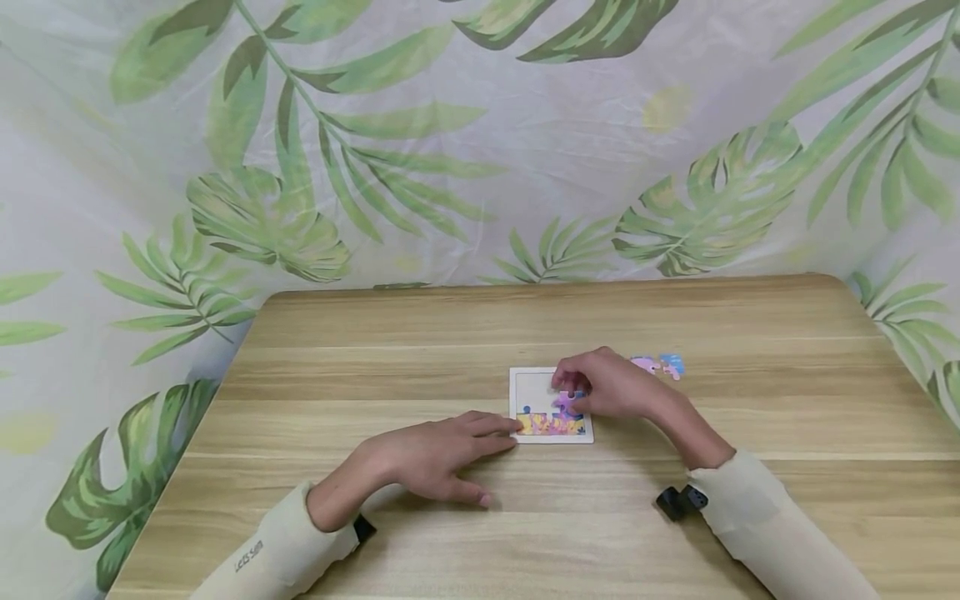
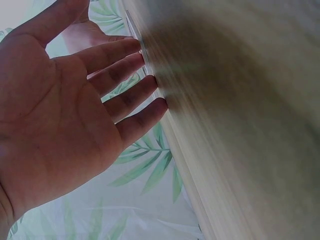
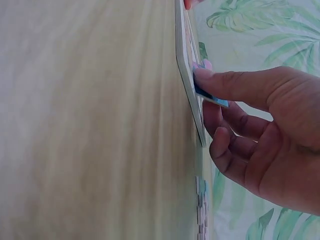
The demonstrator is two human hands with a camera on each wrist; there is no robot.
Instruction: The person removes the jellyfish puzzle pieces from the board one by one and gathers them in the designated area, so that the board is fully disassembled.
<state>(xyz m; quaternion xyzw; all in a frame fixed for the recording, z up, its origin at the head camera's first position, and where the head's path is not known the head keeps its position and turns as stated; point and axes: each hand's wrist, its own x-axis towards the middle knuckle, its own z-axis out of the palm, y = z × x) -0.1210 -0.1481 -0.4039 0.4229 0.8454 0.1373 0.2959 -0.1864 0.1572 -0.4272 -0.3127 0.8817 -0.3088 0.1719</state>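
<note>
A square white puzzle tray (image 1: 513, 390) lies on the wooden table, its bottom row filled with yellow and pink pieces (image 1: 534, 425). Over the tray's right side, my right hand (image 1: 615, 385) pinches a pink and blue puzzle piece (image 3: 214, 98) between thumb and fingers. In the right wrist view this piece is tilted, close against the tray's face. My left hand (image 1: 442, 454) lies palm down at the tray's lower left corner. Its fingers are straight, with fingertips at the tray's edge and the thumb spread away.
Loose puzzle pieces (image 1: 672, 365) lie on the table beyond the right hand, partly hidden by it. The wooden table (image 1: 375, 350) reaches back to a leaf-patterned cloth (image 1: 420, 208). A dark wrist device (image 1: 681, 502) sits at the right sleeve.
</note>
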